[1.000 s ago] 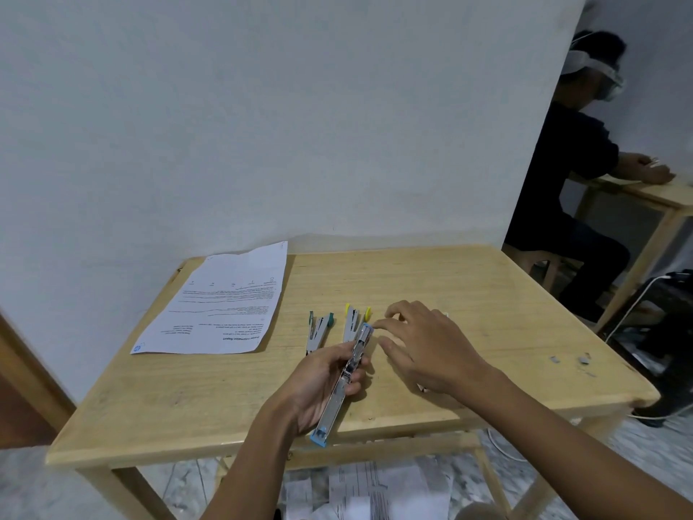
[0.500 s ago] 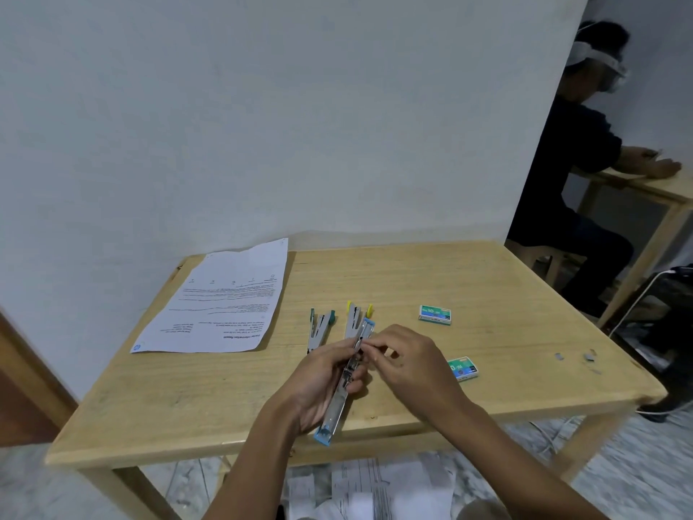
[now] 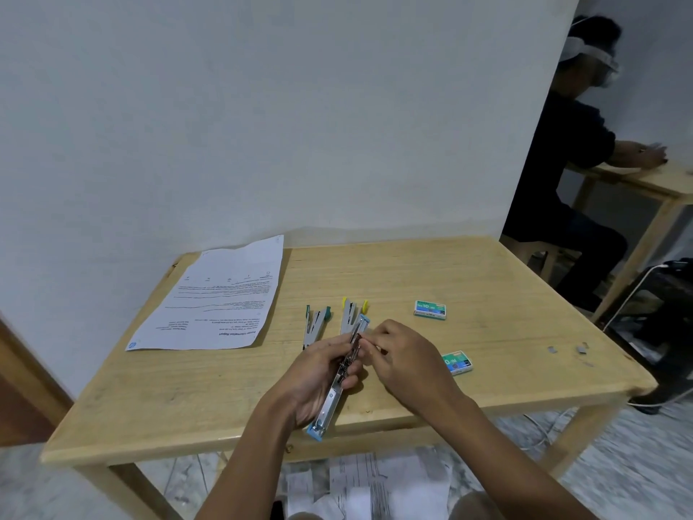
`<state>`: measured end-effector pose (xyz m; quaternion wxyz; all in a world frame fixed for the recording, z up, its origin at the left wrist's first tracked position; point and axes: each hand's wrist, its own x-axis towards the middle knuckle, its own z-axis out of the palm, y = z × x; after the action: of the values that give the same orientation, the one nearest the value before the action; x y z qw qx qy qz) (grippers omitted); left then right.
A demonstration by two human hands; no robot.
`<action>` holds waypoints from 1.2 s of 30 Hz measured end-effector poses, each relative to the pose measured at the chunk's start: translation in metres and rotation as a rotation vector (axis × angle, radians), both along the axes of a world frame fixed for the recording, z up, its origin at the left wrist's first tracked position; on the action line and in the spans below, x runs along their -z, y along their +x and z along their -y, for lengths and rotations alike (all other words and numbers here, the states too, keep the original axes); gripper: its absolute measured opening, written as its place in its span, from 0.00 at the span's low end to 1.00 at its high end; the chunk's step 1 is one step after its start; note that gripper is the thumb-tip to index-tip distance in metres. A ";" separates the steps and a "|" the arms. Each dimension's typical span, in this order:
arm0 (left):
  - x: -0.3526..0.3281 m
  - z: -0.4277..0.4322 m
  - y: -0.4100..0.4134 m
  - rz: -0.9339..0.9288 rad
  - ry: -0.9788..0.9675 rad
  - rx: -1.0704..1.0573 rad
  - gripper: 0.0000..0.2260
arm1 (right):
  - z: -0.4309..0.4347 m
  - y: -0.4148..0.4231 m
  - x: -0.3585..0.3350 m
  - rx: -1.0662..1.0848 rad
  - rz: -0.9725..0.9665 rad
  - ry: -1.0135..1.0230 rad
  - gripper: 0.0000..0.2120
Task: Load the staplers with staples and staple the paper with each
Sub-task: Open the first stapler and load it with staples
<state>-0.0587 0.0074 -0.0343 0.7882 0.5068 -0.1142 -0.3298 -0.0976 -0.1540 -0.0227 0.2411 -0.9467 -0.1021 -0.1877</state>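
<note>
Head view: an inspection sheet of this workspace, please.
Surface: light wooden table.
Job's things: blue-trimmed metal stapler, opened flat; green-trimmed stapler; yellow-trimmed stapler; printed white paper sheet; far green staple box; near green staple box.
Clutter: small grey metal bits near the right edge.
Hands: left hand grips the blue-trimmed metal stapler; right hand pinches at its rail, contents unclear.
Cables: white cable on the floor, right.
Surroundings: seated person at a second table; papers on the floor.

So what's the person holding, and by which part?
The left hand grips the opened blue stapler around its middle. The right hand pinches its track near the far end with the fingers; whether they hold staples cannot be told.
</note>
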 end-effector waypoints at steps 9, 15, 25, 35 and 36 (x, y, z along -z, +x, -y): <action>-0.005 0.002 -0.004 -0.064 -0.062 -0.181 0.10 | 0.013 -0.033 -0.008 -0.147 0.005 0.179 0.11; -0.013 0.015 -0.021 -0.143 -0.229 -0.385 0.05 | 0.002 -0.055 0.001 -0.347 -0.107 -0.036 0.32; -0.036 0.008 -0.039 -0.032 -0.229 -0.443 0.10 | 0.014 -0.051 -0.018 -0.339 0.420 0.307 0.13; -0.045 0.010 -0.077 0.111 -0.132 -0.139 0.15 | 0.009 -0.035 -0.045 -0.286 -0.261 0.949 0.27; -0.046 0.009 -0.078 0.137 -0.110 -0.133 0.16 | 0.008 -0.033 -0.045 -0.286 -0.260 0.981 0.24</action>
<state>-0.1369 -0.0019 0.0116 0.8252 0.4908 -0.1518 -0.2348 -0.1307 -0.1622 0.0220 0.6896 -0.7148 -0.0999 -0.0597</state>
